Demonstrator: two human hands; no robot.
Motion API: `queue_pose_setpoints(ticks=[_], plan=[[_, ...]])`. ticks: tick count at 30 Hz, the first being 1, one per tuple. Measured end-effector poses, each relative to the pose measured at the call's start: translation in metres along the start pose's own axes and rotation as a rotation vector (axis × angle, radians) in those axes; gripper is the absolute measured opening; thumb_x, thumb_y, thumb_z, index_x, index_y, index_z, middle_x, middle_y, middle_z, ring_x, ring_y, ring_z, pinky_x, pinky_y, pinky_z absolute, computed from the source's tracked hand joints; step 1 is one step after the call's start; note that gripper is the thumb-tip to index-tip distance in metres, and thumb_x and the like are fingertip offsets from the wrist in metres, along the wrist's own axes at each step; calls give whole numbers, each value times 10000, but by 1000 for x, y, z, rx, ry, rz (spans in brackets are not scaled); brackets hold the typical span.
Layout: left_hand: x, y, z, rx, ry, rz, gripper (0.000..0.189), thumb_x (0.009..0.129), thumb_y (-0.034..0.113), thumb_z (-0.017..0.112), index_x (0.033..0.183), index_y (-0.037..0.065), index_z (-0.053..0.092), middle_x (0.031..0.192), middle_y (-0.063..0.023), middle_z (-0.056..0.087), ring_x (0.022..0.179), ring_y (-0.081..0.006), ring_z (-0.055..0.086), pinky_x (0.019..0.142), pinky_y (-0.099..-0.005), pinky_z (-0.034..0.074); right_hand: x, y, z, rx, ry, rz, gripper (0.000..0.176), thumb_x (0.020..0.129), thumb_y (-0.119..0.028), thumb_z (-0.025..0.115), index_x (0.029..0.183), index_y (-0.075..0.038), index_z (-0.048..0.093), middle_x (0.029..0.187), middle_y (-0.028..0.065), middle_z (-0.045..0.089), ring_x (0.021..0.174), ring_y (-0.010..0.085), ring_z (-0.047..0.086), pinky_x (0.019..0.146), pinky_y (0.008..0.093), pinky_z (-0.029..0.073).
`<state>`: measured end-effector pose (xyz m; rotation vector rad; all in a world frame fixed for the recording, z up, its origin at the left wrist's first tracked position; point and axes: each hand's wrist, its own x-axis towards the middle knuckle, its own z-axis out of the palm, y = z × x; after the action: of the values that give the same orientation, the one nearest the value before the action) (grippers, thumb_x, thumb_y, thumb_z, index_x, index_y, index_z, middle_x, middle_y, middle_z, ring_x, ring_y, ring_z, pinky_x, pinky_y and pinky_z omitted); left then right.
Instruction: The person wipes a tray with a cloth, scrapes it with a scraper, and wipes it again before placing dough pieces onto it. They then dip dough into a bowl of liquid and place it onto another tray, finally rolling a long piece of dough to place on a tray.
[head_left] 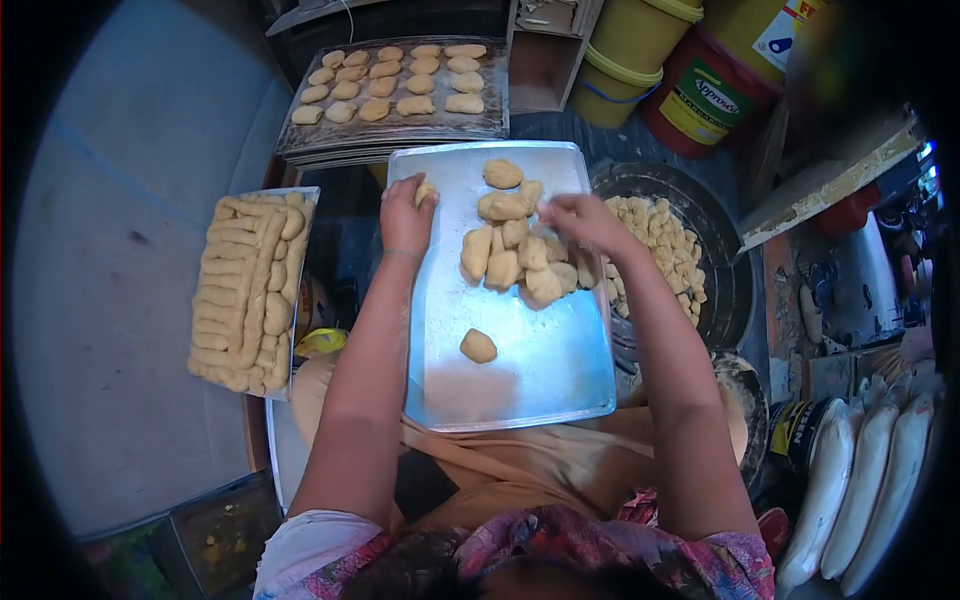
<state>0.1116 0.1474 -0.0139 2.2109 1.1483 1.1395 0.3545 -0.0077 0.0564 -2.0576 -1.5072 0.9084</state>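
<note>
The left hand (404,218) curls its fingers round a dough lump (425,193), maybe placing it on the tray (545,370); next needs soft letting go. The right hand (585,221) is blurry: can't tell its grip.

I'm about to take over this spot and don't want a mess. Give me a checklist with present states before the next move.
1. Left hand on a dough piece: ok.
2. Right hand gripping dough: cannot tell; it is blurred.
3. Silver tray with bare space near the lap: ok, around one lone lump.
4. Clustered lumps separated: not ok, many touch.
5. Round pan holding dough pieces: ok.
</note>
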Motion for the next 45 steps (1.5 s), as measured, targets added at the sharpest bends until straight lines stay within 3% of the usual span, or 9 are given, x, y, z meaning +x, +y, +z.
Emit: queue_pose_setpoints(ticks=[5, 9, 13, 20, 28, 32, 37, 41, 45], plan=[[18, -14, 6, -96, -45, 32, 310, 766, 223, 712, 1018, 44, 689, 1010, -161, 620, 986, -325, 568, 890, -390, 449, 85, -25, 20, -71, 486, -291, 382, 748, -291, 688, 1088, -116, 680, 1096, 187, 569, 1002, 340, 582, 883, 375, 471], [15, -4, -5, -32, -132, -138, 332, 741, 217, 724, 1013, 30, 682, 995, -173, 615, 947, -324, 593, 845, -380, 478, 126, -36, 34, -305, 126, -187, 490, 626, -183, 744, 1103, -102, 664, 1066, 197, 577, 994, 344, 588, 884, 386, 475], [27, -9, 7, -196, -17, -165, 325, 740, 158, 720, 1028, 20, 656, 992, -177, 608, 951, -334, 586, 841, -388, 480, 131, -59, 45, 88, 394, -191, 517, 659, -234, 767, 1124, -57, 628, 1008, 189, 656, 980, 302, 627, 909, 393, 468], [26, -12, 20, -149, 139, -44, 303, 743, 89, 717, 1034, 26, 661, 1038, -157, 601, 920, -308, 593, 808, -367, 491, 53, -86, 33, -652, 15, 47, 553, 679, -402, 726, 1167, -173, 603, 1113, 54, 650, 1036, 283, 601, 902, 404, 456], [24, 8, 18, 90, 42, 55, 296, 771, 154, 684, 1055, 73, 664, 1075, -104, 602, 1058, -310, 517, 916, -421, 403, 99, -44, 24, -173, 376, 151, 337, 689, -396, 688, 887, -124, 674, 927, 90, 683, 959, 277, 624, 810, 415, 445], [31, 25, 29, 193, -130, 259, 287, 771, 167, 656, 1050, 101, 671, 1120, -80, 602, 1097, -289, 503, 952, -423, 336, 94, -36, 19, -265, 329, 159, 441, 721, -499, 680, 898, -95, 682, 1019, 112, 658, 970, 287, 618, 778, 370, 488], [41, 40, 38, 403, -170, 226, 284, 765, 152, 640, 1043, 102, 670, 1121, -74, 610, 1118, -269, 502, 975, -418, 324, 66, 18, 11, 100, 203, 67, 379, 672, -276, 768, 934, -30, 648, 839, 129, 642, 782, 222, 641, 701, 327, 506], [52, 53, 55, 363, -311, 246, 373, 759, 209, 674, 1114, 98, 647, 1122, -83, 629, 1125, -258, 518, 986, -446, 293, 82, 48, 0, 440, 529, 67, 314, 668, -110, 768, 926, 8, 634, 747, 91, 653, 684, 165, 638, 624, 282, 507], [58, 60, 75, 397, -365, 249, 303, 757, 206, 664, 1034, 86, 648, 1015, -81, 653, 1094, -250, 534, 997, -450, 292, 101, 35, 9, 230, 756, -75, 183, 761, -137, 720, 864, 3, 664, 810, 141, 670, 707, 217, 652, 668, 312, 514]])
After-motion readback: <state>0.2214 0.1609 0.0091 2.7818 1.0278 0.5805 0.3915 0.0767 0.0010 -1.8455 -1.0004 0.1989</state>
